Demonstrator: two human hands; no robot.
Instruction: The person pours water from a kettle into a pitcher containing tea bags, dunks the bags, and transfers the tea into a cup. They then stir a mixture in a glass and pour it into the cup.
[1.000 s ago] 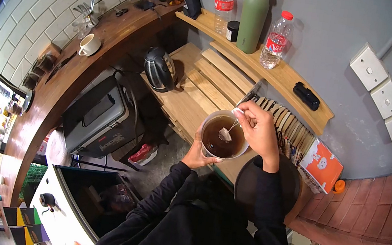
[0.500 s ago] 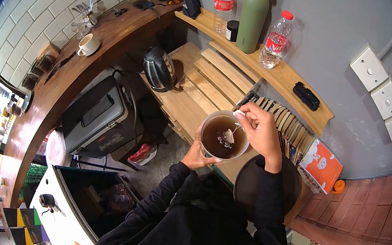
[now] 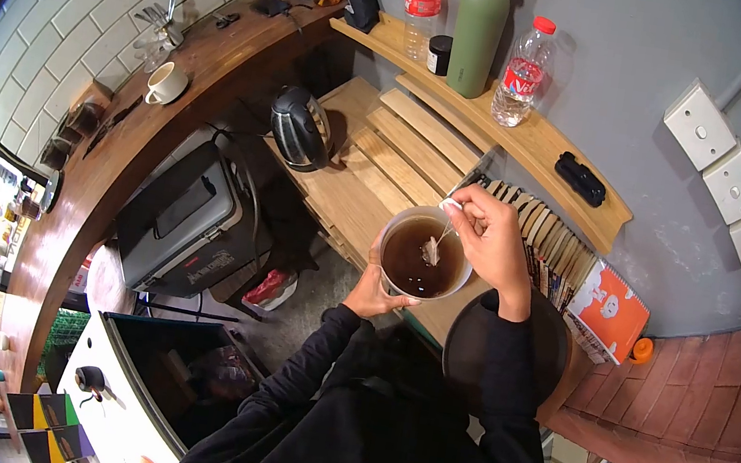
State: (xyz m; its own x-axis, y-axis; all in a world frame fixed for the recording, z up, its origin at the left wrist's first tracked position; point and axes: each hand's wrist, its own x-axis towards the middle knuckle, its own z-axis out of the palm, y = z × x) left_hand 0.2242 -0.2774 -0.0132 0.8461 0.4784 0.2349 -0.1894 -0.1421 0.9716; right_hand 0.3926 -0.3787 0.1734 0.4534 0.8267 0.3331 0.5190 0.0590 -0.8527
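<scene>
My left hand [image 3: 375, 291] is wrapped round the side of a white cup [image 3: 385, 281] of brown tea [image 3: 411, 263]. Above the cup's far right rim, my right hand [image 3: 490, 239] pinches the small white tag [image 3: 451, 204] of a tea bag. From it a thin string runs down to the tea bag [image 3: 430, 250], which hangs at the surface of the tea. A few bright glints show on the liquid near the rim closest to me. The cup is held in the air over the wooden slatted bench [image 3: 366, 198].
A black kettle [image 3: 301, 130] stands on the bench. The wall shelf [image 3: 483, 102] carries water bottles, a green flask [image 3: 478, 38] and a black case [image 3: 580, 179]. Books and an orange notebook [image 3: 608, 309] line the right. A round dark stool [image 3: 468, 345] sits below my right arm.
My right hand has moved slightly up and toward the left with the tag. The tea bag has shifted and hangs more upright. My left hand and the cup have hardly moved.
</scene>
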